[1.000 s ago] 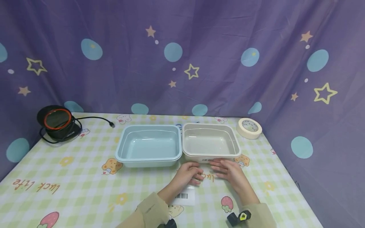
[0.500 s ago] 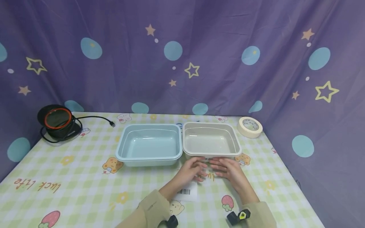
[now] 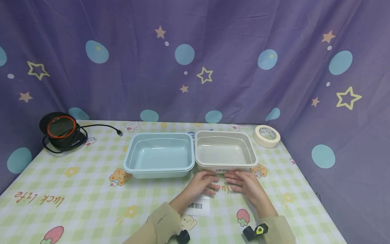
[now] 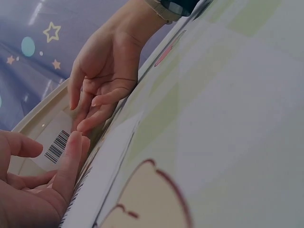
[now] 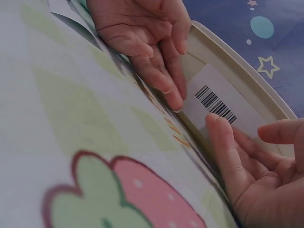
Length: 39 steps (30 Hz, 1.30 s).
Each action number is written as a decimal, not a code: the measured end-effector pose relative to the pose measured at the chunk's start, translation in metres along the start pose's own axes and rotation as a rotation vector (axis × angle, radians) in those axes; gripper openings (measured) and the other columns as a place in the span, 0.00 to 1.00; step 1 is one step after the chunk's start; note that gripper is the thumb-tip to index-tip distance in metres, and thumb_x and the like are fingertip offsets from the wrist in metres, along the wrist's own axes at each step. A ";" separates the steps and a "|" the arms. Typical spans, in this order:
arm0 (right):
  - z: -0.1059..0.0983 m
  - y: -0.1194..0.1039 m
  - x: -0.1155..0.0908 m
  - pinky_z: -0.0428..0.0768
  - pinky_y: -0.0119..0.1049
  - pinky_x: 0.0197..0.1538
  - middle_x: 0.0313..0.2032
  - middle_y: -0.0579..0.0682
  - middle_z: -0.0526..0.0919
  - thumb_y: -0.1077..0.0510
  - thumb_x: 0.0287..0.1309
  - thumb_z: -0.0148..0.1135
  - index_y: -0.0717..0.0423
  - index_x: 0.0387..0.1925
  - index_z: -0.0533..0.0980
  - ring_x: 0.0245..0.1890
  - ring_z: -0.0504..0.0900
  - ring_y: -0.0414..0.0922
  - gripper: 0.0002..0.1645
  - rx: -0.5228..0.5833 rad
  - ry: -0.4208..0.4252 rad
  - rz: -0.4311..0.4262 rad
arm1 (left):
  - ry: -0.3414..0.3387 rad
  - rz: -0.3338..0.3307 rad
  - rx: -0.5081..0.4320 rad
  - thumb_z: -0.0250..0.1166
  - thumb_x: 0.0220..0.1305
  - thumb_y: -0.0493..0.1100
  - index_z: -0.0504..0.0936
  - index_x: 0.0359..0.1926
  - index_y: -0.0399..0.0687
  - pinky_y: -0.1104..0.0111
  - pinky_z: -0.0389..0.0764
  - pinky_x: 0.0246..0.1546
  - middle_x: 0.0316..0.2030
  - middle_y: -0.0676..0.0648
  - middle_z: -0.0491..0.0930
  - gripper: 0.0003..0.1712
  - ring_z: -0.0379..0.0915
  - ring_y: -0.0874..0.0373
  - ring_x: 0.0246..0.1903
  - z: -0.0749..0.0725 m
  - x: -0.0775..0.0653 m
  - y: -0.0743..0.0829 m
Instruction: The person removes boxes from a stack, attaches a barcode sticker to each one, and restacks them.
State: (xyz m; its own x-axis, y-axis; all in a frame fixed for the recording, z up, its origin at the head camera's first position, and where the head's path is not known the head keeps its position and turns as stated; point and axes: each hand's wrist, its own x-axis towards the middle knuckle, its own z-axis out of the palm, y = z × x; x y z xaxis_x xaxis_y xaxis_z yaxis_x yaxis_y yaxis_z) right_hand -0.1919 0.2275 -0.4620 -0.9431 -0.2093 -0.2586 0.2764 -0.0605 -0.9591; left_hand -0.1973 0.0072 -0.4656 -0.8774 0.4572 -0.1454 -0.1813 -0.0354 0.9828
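Observation:
A beige plastic basin (image 3: 225, 149) stands toward the back of the table, with a white barcode label (image 5: 216, 102) on its front wall. My left hand (image 3: 201, 183) is close in front of that wall, palm turned inward and fingers loosely bent. Facing it, my right hand (image 3: 248, 184) has its fingers extended toward the label, fingertips right by the wall in the right wrist view. A narrow gap separates the two hands, and neither holds anything. Below my left wrist lies a white barcode slip (image 3: 198, 206), partly hidden by the forearm.
Left of the beige basin, side by side with it, is a light blue basin (image 3: 158, 156). A roll of masking tape (image 3: 266, 136) sits at the back right. At the far left are a black device with an orange ring (image 3: 61, 130) and its USB cable (image 3: 100, 125).
My left hand has shifted in toward the basin's front, briefly covering part of the label, then drawn back slightly. The right hand and both basins have stayed nearly in place.

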 end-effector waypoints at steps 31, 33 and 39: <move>0.002 -0.003 -0.002 0.87 0.34 0.47 0.50 0.55 0.85 0.54 0.73 0.42 0.76 0.65 0.61 0.47 0.86 0.40 0.31 -0.031 -0.064 0.064 | 0.014 -0.007 0.002 0.47 0.68 0.33 0.57 0.65 0.18 0.59 0.88 0.44 0.52 0.26 0.77 0.29 0.81 0.38 0.47 0.003 -0.008 0.014; 0.005 -0.002 -0.002 0.87 0.34 0.47 0.48 0.53 0.86 0.54 0.72 0.44 0.76 0.63 0.63 0.46 0.86 0.40 0.30 -0.060 -0.088 0.054 | 0.011 0.000 -0.005 0.48 0.67 0.33 0.57 0.66 0.19 0.57 0.88 0.45 0.53 0.26 0.76 0.30 0.81 0.37 0.47 0.003 -0.010 0.018; 0.021 -0.002 -0.003 0.88 0.34 0.45 0.42 0.50 0.86 0.56 0.69 0.51 0.77 0.58 0.67 0.43 0.85 0.39 0.27 -0.183 -0.144 0.004 | -0.007 0.026 0.013 0.47 0.68 0.35 0.57 0.67 0.23 0.58 0.87 0.47 0.53 0.29 0.77 0.30 0.81 0.39 0.47 0.002 -0.016 0.026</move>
State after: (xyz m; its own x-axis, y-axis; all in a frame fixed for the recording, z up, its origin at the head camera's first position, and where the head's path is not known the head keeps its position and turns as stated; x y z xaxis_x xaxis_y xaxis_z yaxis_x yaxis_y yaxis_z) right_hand -0.1860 0.2081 -0.4573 -0.9022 -0.3470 -0.2562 0.2298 0.1160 -0.9663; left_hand -0.1870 0.0011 -0.4377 -0.8786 0.4624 -0.1194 -0.1531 -0.0358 0.9876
